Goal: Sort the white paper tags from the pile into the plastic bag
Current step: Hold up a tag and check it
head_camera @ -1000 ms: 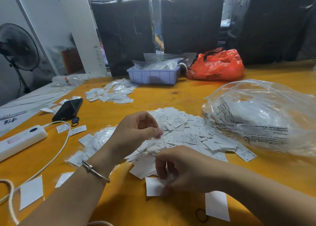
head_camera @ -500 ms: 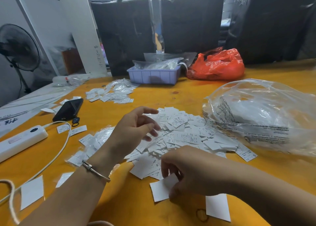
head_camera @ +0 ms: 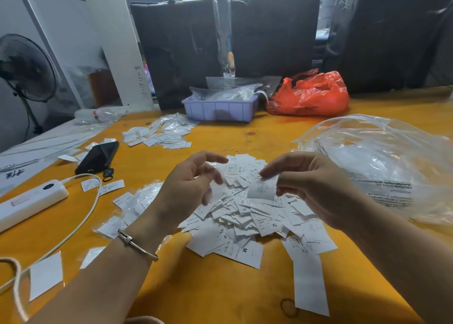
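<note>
White paper tags (head_camera: 245, 223), small flat rectangles printed with size letters, lie in a loose overlapping pile at the middle of the glossy orange bench (head_camera: 245, 132), and we see one more tag (head_camera: 261, 188) lifted above the heap, pinched between thumb and fingers of the right hand (head_camera: 311, 186) so that it curls slightly. The left hand (head_camera: 188, 191) hovers over the pile's left side with its fingers (head_camera: 215, 157) spread apart and loosely bent, holding nothing we can make out; a thin metal bangle (head_camera: 137, 245) circles that wrist. To the right of the pile sits the plastic bag (head_camera: 382, 166), clear, crinkled and puffed, with printed lettering on its film. Farther back we see a ribbed lilac tray (head_camera: 220, 109) and a crumpled red bag (head_camera: 311, 95); at left lie a black phone (head_camera: 98, 157) and a smooth white power strip (head_camera: 29, 204).
</note>
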A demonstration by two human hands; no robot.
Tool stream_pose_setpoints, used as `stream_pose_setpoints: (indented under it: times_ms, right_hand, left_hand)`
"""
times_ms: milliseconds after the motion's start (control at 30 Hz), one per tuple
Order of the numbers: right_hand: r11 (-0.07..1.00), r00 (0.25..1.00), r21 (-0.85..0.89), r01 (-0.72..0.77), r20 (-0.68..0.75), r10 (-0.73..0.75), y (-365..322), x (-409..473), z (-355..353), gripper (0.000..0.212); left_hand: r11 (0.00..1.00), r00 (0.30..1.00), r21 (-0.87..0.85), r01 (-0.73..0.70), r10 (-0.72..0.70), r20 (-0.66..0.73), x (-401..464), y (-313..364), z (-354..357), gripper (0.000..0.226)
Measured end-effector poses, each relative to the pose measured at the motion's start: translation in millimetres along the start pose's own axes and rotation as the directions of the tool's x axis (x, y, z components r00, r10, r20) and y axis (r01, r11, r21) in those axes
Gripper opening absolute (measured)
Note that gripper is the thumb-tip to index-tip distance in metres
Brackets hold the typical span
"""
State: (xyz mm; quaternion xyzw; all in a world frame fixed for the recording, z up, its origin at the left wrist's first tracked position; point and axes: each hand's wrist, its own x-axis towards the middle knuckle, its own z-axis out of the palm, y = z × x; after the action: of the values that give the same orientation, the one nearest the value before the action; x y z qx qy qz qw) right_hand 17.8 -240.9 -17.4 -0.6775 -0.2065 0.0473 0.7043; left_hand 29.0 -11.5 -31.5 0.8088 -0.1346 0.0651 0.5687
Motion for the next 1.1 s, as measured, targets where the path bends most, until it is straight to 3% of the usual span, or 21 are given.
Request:
stream_pose_setpoints:
  times_ms: [133, 200, 300, 400, 500, 633, 767, 900, 1033, 1100]
  right_hand:
    - [0.993, 1.000, 0.112, -0.019, 0.021, 0.017, 1, 2, -2, 0.020]
    - [0.998, 1.000, 0.064, 0.013, -0.022, -0.011, 1, 2, -2, 0.014]
    - [0.999, 0.995, 0.022, 0.044, -0.087, -0.042, 1, 1, 0, 0.030]
    - [1.000, 0.994, 0.026, 0.007, -0.109, -0.005, 0, 1, 0, 0.045]
    - [0.999, 0.989, 0.003, -0.039, -0.143, 0.039, -1, 1, 1, 0.034]
    - [0.994, 0.975, -0.077, -0.075, -0.213, 0.057, -1, 2, 0, 0.019]
    - [0.996, 0.954, -0.086, 0.002, -0.298, -0.028, -1, 3, -1, 0.025]
    - [0.992, 0.954, 0.022, 0.120, -0.279, -0.110, -3, 3, 1, 0.033]
    - [0.969, 0.944, -0.054, 0.240, -0.222, -0.246, -2, -2, 5, 0.058]
    - [0.943, 0.926, -0.126, 0.308, -0.186, -0.328, -2, -5, 8, 0.063]
  left_hand:
    - [0.996, 0.999, -0.072, 0.049, -0.050, -0.013, 2, -1, -2, 0.024]
    - [0.991, 0.997, -0.110, 0.072, -0.072, -0.003, 3, 1, -3, 0.014]
    - [0.991, 0.995, -0.094, 0.099, -0.097, 0.022, 2, 3, -3, 0.045]
    - [0.991, 0.993, -0.068, 0.116, -0.114, 0.037, 1, 4, -3, 0.049]
    - [0.991, 0.994, -0.086, 0.101, -0.096, 0.055, 1, 3, -2, 0.040]
    - [0.997, 0.998, -0.078, 0.006, -0.001, 0.065, -2, 6, 0, 0.050]
    - [0.988, 0.989, -0.063, -0.138, 0.141, 0.038, -7, 9, 2, 0.067]
    - [0.977, 0.977, -0.019, -0.210, 0.211, 0.038, -10, 11, 3, 0.080]
    - [0.970, 0.974, 0.092, -0.223, 0.219, 0.056, -11, 13, 4, 0.076]
    - [0.967, 0.975, 0.130, -0.219, 0.211, 0.074, -12, 13, 6, 0.064]
